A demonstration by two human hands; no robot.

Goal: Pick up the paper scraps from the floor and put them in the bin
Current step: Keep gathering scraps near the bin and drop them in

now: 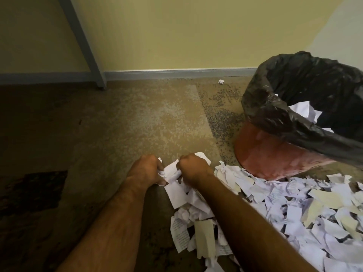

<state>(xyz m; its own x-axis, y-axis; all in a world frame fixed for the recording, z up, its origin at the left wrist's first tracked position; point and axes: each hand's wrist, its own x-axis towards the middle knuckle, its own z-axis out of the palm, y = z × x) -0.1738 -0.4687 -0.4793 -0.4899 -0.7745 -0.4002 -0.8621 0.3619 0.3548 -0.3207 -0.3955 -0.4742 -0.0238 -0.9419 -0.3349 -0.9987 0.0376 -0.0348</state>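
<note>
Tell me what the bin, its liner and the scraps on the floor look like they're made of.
The bin looks like smooth reddish-orange plastic, judging by the soft sheen on its wall. Its liner appears to be thin black plastic film: wrinkled, glossy, folded over the rim. The scraps look like matte paper, mostly white, some cream, with torn edges, creases and faint handwriting. Both hands' grip, left hand and right hand, crumples them easily.

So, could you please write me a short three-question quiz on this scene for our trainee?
1. True or false: the bin has a black liner.
2. What do the left hand and right hand grip between them?
3. Where does the lone crumpled scrap lie? A) in the bin B) near the baseboard C) on the big pile

Key: 1 true; 2 a bunch of paper scraps; 3 B.
</note>
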